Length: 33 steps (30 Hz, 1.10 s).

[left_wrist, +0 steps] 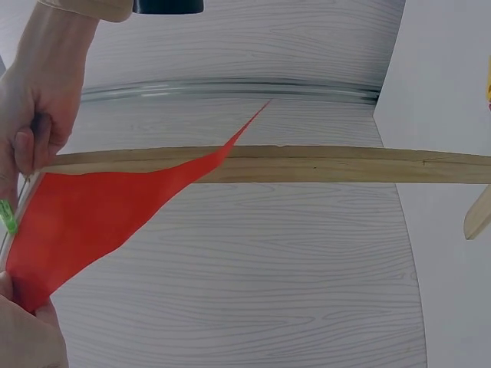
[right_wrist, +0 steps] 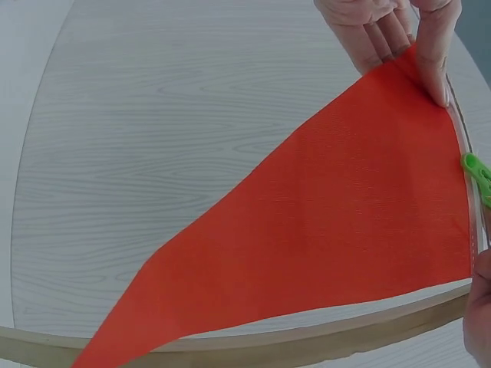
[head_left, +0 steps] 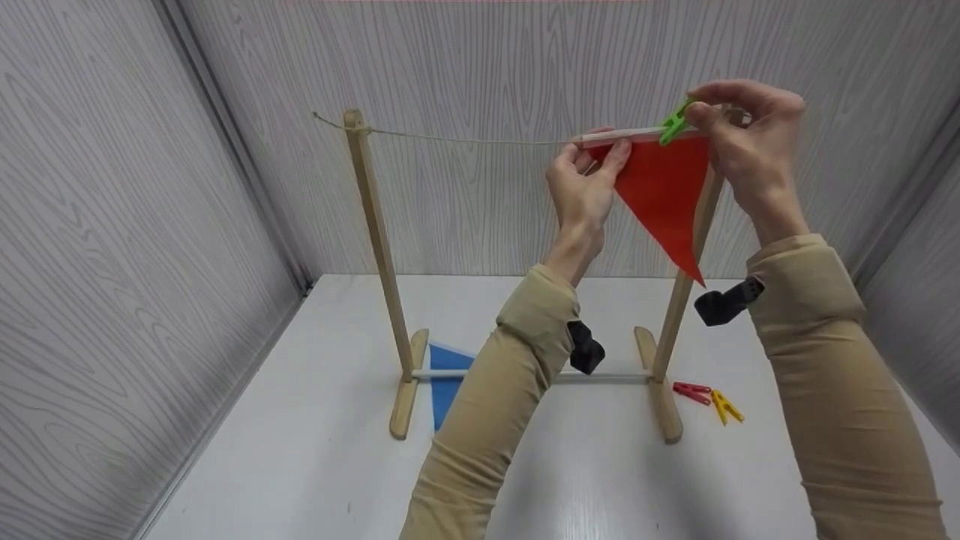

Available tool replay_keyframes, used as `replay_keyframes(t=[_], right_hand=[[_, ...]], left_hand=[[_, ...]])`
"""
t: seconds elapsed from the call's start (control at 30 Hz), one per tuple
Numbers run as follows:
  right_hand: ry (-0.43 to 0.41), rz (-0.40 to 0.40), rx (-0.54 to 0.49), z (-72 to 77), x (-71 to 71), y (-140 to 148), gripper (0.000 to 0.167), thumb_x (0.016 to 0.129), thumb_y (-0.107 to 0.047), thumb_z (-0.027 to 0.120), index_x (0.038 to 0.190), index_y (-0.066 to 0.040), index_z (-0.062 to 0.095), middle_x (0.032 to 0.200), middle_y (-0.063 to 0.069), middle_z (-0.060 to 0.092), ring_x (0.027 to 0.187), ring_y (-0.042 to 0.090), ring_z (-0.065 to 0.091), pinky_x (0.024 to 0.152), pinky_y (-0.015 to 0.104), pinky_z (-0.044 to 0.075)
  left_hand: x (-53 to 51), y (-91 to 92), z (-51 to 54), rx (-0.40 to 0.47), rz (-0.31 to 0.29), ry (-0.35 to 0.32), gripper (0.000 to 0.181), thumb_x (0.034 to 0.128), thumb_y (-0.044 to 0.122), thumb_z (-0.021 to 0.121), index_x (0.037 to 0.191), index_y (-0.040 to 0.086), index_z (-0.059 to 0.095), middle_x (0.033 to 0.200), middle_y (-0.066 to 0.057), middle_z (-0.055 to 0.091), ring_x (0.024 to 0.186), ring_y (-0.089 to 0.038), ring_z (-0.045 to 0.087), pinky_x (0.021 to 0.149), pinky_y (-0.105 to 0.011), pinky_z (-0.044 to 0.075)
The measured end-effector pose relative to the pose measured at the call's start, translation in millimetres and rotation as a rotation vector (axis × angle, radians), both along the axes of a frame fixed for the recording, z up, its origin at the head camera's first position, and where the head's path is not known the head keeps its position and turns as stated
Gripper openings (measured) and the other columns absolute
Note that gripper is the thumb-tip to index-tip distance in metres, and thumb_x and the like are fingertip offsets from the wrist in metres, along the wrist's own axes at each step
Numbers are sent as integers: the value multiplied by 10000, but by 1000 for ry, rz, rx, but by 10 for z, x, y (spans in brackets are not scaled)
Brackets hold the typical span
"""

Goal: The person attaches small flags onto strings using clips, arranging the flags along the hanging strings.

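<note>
A red triangular pennant (head_left: 664, 187) hangs point down at the string (head_left: 465, 139), near the right post. My left hand (head_left: 586, 184) pinches the left end of its white top edge between thumb and fingers. With thumb and fingertips my right hand (head_left: 757, 135) grips a green clothespin (head_left: 676, 122), whose jaws sit over the white edge right of the middle. In the right wrist view the pennant (right_wrist: 330, 207) spreads between both hands, and the clothespin (right_wrist: 477, 178) shows at its edge. Whether the clothespin has the string in its jaws too, I cannot tell.
The string runs between two wooden posts (head_left: 379, 240) on feet, joined low by a white rod (head_left: 607, 377). A blue pennant (head_left: 444, 386) lies by the rod, partly behind my left sleeve. Right of the stand lie a red clothespin (head_left: 691, 392) and a yellow clothespin (head_left: 726, 406).
</note>
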State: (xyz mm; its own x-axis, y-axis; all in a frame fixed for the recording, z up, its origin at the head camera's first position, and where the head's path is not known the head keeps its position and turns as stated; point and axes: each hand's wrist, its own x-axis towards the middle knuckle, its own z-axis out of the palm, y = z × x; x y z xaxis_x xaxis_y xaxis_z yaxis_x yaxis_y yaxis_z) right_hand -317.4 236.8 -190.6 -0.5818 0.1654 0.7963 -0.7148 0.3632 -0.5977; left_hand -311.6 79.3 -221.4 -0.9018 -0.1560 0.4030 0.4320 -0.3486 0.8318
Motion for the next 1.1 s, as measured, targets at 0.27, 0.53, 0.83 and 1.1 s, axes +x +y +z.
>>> replay_keyframes(t=[0.27, 0.53, 0.83, 1.1], right_hand=[[-84, 5, 12, 18, 1, 30, 169, 887, -128, 773, 1027, -33, 779, 871, -139, 691, 755, 45, 596, 640, 98, 509], [-124, 71, 24, 3, 41, 57, 254, 881, -152, 786, 1108, -40, 764, 892, -99, 706, 492, 9, 533, 450, 104, 430], [-92, 73, 45, -41, 66, 44, 313, 899, -158, 766, 1196, -63, 737, 961, -87, 725, 559, 18, 608, 505, 112, 510], [-145, 135, -1, -101, 71, 39, 424, 888, -144, 773, 1300, -117, 674, 1190, -15, 725, 505, 47, 552, 469, 116, 476]], left_hand=[[0, 26, 5, 18, -11, 7, 288, 907, 13, 715, 1180, -44, 647, 1156, -233, 721, 976, -179, 703, 895, -208, 591], [-18, 33, -20, 7, -33, 36, 281, 922, 3, 693, 1187, -64, 631, 1180, -244, 714, 1019, -224, 708, 898, -198, 586], [-7, 12, -22, 5, -35, 33, 282, 925, 10, 693, 1192, -60, 635, 1182, -237, 720, 1078, -288, 715, 922, -222, 586], [2, -28, -31, -25, -24, 31, 316, 927, 21, 690, 1233, -40, 641, 1173, -228, 728, 1078, -301, 725, 937, -265, 591]])
